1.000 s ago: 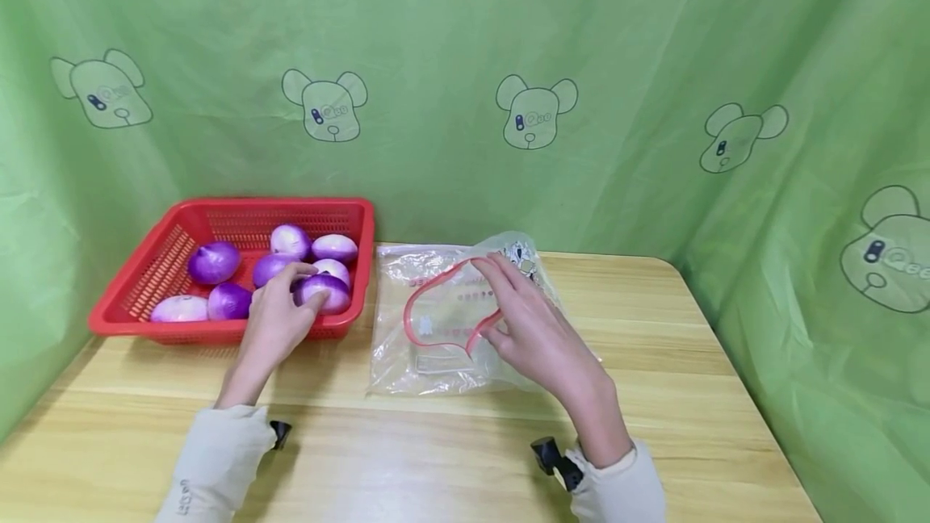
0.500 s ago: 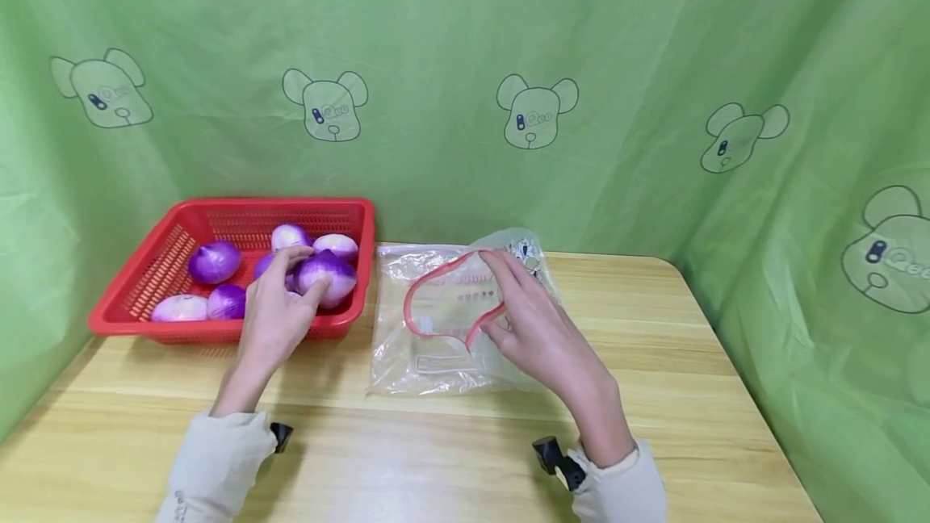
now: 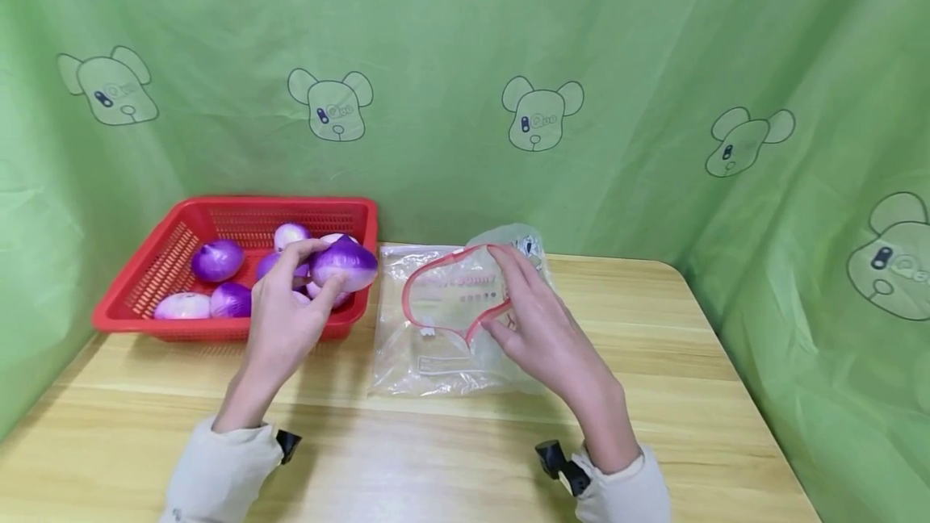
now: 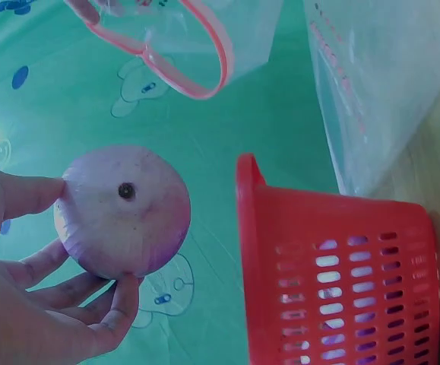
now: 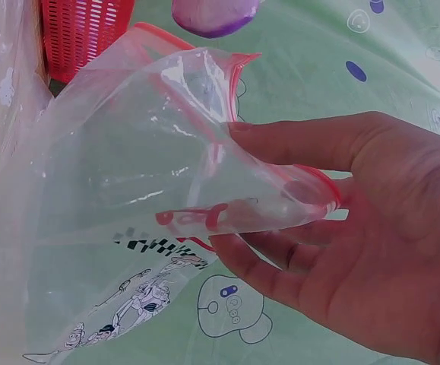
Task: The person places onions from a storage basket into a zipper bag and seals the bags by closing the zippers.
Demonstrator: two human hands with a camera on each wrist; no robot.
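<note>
My left hand (image 3: 291,315) grips a purple onion (image 3: 344,264) (image 4: 122,211) lifted above the right front corner of the red basket (image 3: 138,315) (image 4: 333,266). Several more purple onions (image 3: 215,259) lie in the basket. My right hand (image 3: 534,321) (image 5: 356,228) pinches the red zip rim of a clear plastic bag (image 3: 443,321) (image 5: 128,190) and holds its mouth open toward the left. The bag's lower part lies on the wooden table (image 3: 465,458). In the right wrist view the onion (image 5: 213,15) hangs just above the bag's mouth.
A green curtain with bear prints (image 3: 538,115) closes off the back and the right side. The basket sits at the table's back left, the bag beside it at centre. Bare wood lies in front and to the right.
My left hand has lifted one onion out of the basket and carried it right, toward the bag. My right hand has raised the bag's rim a little.
</note>
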